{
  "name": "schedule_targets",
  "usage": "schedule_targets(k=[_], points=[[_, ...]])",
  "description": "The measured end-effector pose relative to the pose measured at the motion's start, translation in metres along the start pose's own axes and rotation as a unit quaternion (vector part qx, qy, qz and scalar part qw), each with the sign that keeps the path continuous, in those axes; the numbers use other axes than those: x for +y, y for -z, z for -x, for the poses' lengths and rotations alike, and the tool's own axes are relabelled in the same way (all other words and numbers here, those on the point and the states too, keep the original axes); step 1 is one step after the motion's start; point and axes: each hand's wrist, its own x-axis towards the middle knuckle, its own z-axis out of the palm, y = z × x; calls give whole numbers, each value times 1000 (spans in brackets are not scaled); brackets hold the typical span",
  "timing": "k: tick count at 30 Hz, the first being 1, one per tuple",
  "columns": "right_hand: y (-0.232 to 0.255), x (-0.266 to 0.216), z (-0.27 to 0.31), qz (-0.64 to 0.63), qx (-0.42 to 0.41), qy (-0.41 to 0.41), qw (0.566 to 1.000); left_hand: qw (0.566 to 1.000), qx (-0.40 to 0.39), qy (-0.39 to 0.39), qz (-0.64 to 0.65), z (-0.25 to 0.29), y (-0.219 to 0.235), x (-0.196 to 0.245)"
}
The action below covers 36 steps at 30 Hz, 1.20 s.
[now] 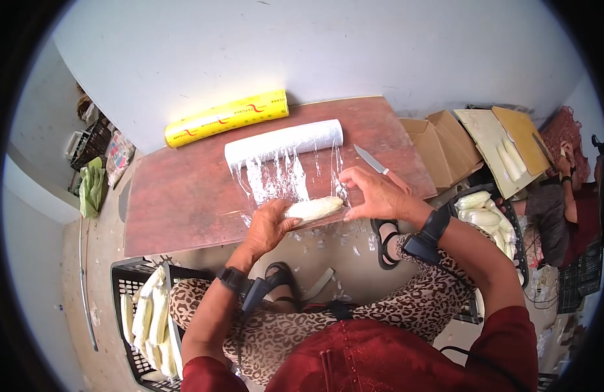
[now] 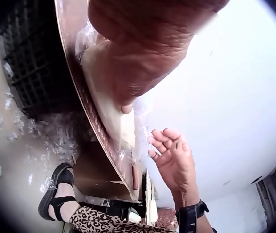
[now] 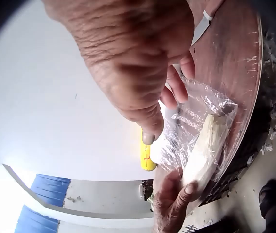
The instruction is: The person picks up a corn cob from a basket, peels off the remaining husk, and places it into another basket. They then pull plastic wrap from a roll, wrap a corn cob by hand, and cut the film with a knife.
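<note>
A pale ear of corn [image 1: 315, 209] lies on clear plastic film [image 1: 282, 179] near the table's front edge. My left hand [image 1: 270, 221] grips its left end, with the thumb along the near side; the right wrist view shows this thumb on the corn [image 3: 203, 150]. Just past the corn's other end, my right hand [image 1: 375, 195] hovers with fingers apart and loosely bent, holding nothing. In the left wrist view that right hand [image 2: 174, 162] has its palm showing. The film runs back to a white roll [image 1: 285, 144] lying across the table.
A knife [image 1: 374, 161] lies right of the roll, and a yellow printed roll [image 1: 227, 117] rests against the wall. Black crates hold more corn at lower left [image 1: 151, 313] and right [image 1: 488, 219]. Cardboard boxes [image 1: 442, 147] stand beside the table [image 1: 178, 196]. Another person [image 1: 563, 209] sits far right.
</note>
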Motion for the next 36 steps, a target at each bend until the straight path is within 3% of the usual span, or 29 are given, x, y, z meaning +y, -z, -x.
schedule_targets(k=[1,2,6,12,15,16,20,22,25,28,31,34,36], points=[[-8,0,7,49,5,40,998,1000,-3,1,7,0,1,0],[-14,-7,12,101,-33,13,994,1000,-2,4,12,0,1,-1],[-55,-4,18,149,95,47,983,999,-7,19,28,0,2,0],[-70,21,-1,26,197,20,980,1000,-3,5,29,1,2,0],[-56,33,-7,-79,182,-38,979,999,-15,18,41,-1,6,4],[-58,32,-7,-87,227,-27,970,998,-23,29,48,-1,7,6],[-62,44,-11,-162,154,-130,966,998,-21,14,54,-3,7,4],[-59,54,-16,-263,95,-174,944,998,-38,13,46,-3,11,8],[-36,37,-16,-309,13,-271,911,996,-50,-8,74,-2,9,3],[-22,29,-16,-267,2,-304,915,992,-71,11,105,-2,9,6],[-24,55,-19,-95,18,-336,937,992,-68,-3,105,-2,7,1],[-19,53,-17,5,132,-271,953,992,-75,29,102,-3,8,4],[-13,24,-17,-33,248,-156,955,990,-75,43,110,-3,7,1]])
